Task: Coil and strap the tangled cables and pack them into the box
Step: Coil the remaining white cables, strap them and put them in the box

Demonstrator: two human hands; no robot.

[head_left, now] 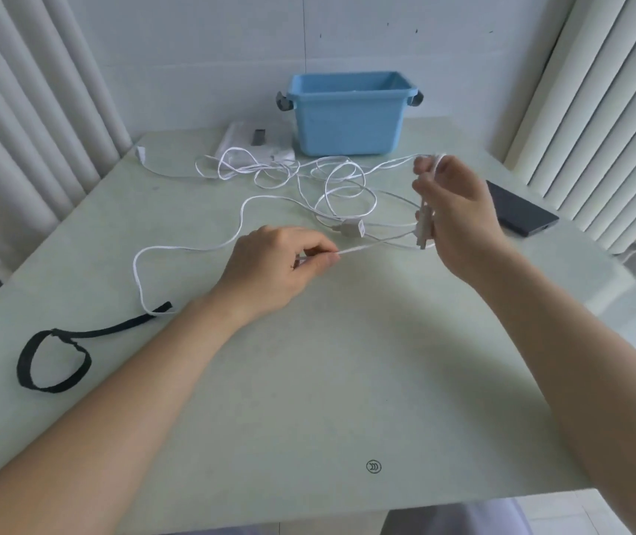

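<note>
A long white cable [301, 187] lies tangled in loose loops across the middle of the pale green table [308, 380]. My left hand [270, 268] pinches a stretch of this cable between thumb and fingers just above the tabletop. My right hand [455, 210] is raised to the right and grips a few gathered turns of the same cable, with a plug end hanging below the fingers. A white adapter block [351, 229] on the cable lies between my hands. The blue box [349, 113] stands open at the table's far edge. A black strap [54, 361] lies looped at the near left.
A white packet [249, 142] lies left of the box under cable loops. A dark flat device [517, 208] rests near the right edge. Vertical blinds hang on both sides, and a white wall is behind the box.
</note>
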